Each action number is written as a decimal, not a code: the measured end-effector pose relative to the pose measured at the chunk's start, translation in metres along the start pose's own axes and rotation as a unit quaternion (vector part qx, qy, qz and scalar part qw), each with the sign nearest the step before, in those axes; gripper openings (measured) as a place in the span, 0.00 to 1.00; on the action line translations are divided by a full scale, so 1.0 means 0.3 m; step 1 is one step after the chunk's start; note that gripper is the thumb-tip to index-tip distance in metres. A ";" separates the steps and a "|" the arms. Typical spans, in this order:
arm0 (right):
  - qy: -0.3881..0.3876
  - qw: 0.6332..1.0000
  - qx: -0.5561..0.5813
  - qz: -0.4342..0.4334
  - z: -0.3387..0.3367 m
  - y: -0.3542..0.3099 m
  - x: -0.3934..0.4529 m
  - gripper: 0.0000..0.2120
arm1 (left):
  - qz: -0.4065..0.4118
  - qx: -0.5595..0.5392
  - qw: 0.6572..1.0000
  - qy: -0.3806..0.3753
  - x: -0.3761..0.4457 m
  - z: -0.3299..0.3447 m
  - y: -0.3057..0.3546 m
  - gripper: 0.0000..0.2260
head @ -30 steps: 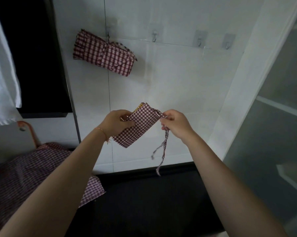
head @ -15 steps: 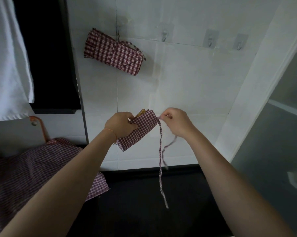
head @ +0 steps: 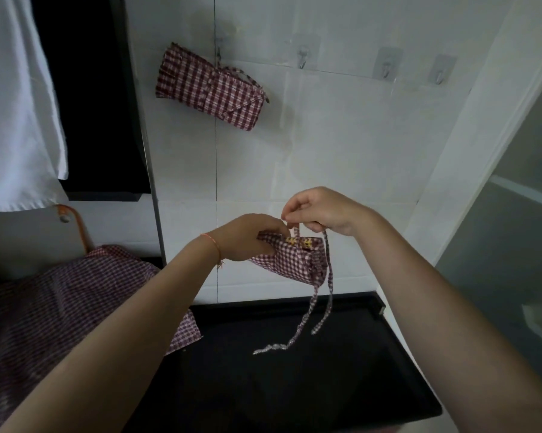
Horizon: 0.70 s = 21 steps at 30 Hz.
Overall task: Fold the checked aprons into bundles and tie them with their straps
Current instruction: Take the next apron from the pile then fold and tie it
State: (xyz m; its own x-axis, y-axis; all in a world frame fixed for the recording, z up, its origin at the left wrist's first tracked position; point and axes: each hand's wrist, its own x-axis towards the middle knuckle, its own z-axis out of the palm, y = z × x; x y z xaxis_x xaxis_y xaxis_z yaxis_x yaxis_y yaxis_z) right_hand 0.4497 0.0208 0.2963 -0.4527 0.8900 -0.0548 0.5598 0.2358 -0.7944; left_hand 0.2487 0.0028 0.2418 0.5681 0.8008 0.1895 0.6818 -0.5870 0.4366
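Note:
A small folded red-and-white checked apron bundle (head: 294, 260) is held in the air in front of the white tiled wall. My left hand (head: 247, 237) grips its left end. My right hand (head: 322, 210) is above the bundle's right end and pinches its straps (head: 327, 276), whose two loose ends hang down toward the black counter. A tied checked bundle (head: 211, 87) hangs from a wall hook at the upper left. Another checked apron (head: 60, 307) lies unfolded at the lower left.
A black counter (head: 294, 385) lies below my hands. Three bare adhesive hooks (head: 386, 65) sit on the wall to the right of the hung bundle. A white cloth (head: 16, 104) hangs at the far left. A frosted glass panel (head: 513, 229) stands at the right.
The bundle has tipped from slanted to nearly level. My right hand rose above its right end with the straps, and two strap ends now hang down.

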 end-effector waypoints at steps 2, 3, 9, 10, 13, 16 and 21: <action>0.017 0.998 0.057 0.009 0.011 0.021 -0.009 0.05 | 0.021 -0.084 0.996 0.025 -0.012 -0.007 0.017 0.17; 0.015 0.997 0.073 0.022 0.026 0.025 -0.036 0.07 | 0.029 -0.135 0.990 0.034 -0.018 -0.011 0.026 0.16; 0.109 0.957 0.240 0.118 0.121 0.106 -0.065 0.15 | 0.009 -0.425 0.903 0.069 -0.042 -0.015 0.051 0.10; 0.069 0.965 0.211 0.143 0.126 0.111 -0.038 0.13 | 0.002 -0.453 0.888 0.080 -0.042 -0.013 0.053 0.10; 0.072 0.974 0.174 0.124 0.131 0.146 0.005 0.15 | -0.042 -0.477 0.870 0.122 -0.040 -0.005 0.045 0.09; 0.080 0.982 0.122 0.123 0.140 0.151 0.019 0.09 | -0.126 -0.433 0.877 0.164 -0.037 -0.001 0.028 0.09; 0.138 0.940 0.300 0.081 0.106 0.151 0.006 0.23 | -0.214 -0.206 0.930 0.215 -0.021 -0.009 -0.030 0.14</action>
State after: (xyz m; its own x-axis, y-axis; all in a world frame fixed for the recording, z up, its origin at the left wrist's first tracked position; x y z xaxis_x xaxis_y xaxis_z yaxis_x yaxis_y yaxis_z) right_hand 0.4520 0.0207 0.2410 -0.1507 0.9822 -0.1118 0.0759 -0.1012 -0.9920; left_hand 0.2380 0.0034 0.2390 -0.0122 0.9760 0.2173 0.5188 -0.1796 0.8358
